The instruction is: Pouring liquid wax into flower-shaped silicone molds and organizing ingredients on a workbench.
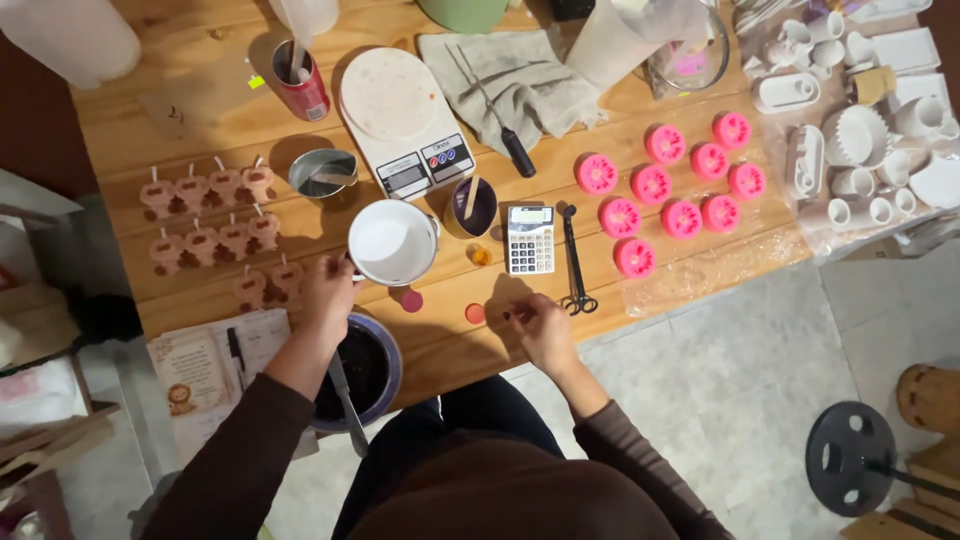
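My left hand [327, 287] grips the handle side of a white pot [392, 242] that stands on the wooden table [200, 120]. My right hand [537, 322] is near the table's front edge, fingers pinched on a tiny dark thing I cannot make out, just right of a small orange disc [475, 313]. A small pink disc [411, 300] lies below the pot. A dark bowl with a utensil in it [358, 372] sits under my left forearm. A calculator [529, 240] and black scissor-like trimmers [575, 262] lie just beyond my right hand.
A kitchen scale [405, 120], a grey cloth [520, 85], a red can [300, 80], a metal cup [322, 172] and a small dark bowl [473, 206] stand further back. Pink figure candles [215, 225] lie left, several pink moulds [670, 185] right, white moulds [860, 130] far right. A notebook [215, 365] overhangs the front edge.
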